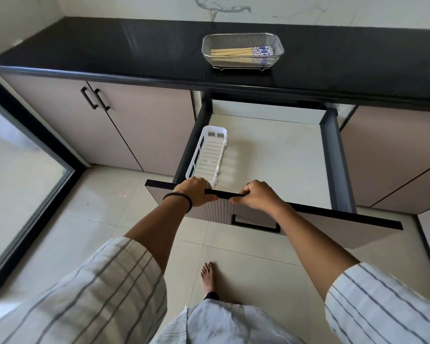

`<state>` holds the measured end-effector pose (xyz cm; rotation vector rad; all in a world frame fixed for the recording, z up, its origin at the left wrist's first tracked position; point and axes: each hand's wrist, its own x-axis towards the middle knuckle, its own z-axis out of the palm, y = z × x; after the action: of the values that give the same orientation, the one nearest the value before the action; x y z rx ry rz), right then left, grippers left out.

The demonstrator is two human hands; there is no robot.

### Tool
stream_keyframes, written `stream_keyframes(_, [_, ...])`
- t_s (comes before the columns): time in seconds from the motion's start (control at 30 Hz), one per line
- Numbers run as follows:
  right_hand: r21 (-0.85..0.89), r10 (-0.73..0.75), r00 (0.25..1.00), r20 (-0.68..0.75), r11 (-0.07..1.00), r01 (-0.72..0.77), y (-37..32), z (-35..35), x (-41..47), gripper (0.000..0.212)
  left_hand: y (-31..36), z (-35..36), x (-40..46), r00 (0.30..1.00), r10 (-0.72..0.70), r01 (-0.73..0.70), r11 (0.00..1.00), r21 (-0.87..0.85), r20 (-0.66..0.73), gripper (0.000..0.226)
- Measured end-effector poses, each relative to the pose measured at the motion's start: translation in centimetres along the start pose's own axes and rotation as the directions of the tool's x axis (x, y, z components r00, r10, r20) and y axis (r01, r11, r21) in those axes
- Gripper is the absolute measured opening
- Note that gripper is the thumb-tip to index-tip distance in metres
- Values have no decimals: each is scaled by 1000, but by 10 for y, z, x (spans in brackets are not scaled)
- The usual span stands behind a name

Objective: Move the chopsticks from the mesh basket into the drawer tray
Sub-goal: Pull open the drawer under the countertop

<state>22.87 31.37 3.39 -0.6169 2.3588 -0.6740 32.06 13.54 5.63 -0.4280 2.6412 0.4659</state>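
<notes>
While your left hand (195,192) and right hand (255,194) clench the pulled-out drawer's black front edge (224,194), expect the light, stiff, slippery blue-patterned bamboo chopsticks (243,53) to roll, so pinch them mid-length.

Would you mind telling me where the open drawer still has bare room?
The drawer floor is bare right of the white tray, across to the right wall. The tray hugs the left wall; both hands, left hand, right hand, crowd the front edge.

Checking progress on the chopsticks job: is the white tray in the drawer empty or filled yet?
Empty. The tray's slotted floor shows bare, and the chopsticks lie in the mesh basket on the counter.
</notes>
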Motion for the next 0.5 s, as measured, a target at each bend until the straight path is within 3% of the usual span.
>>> stream_keyframes(0.17, [-8, 73, 997, 38, 997, -73, -9, -11, 2, 52, 1, -2, -6, 1000, -9, 9, 999, -48, 4, 41])
stream_keyframes(0.37, [11, 66, 994, 92, 998, -67, -25, -14, 12, 38, 2, -15, -5, 998, -21, 25, 998, -61, 65, 43])
stream_keyframes(0.5, [49, 66, 992, 104, 996, -71, -37, -13, 25, 38, 4, -30, 10, 990, -68, 64, 997, 30, 124, 49])
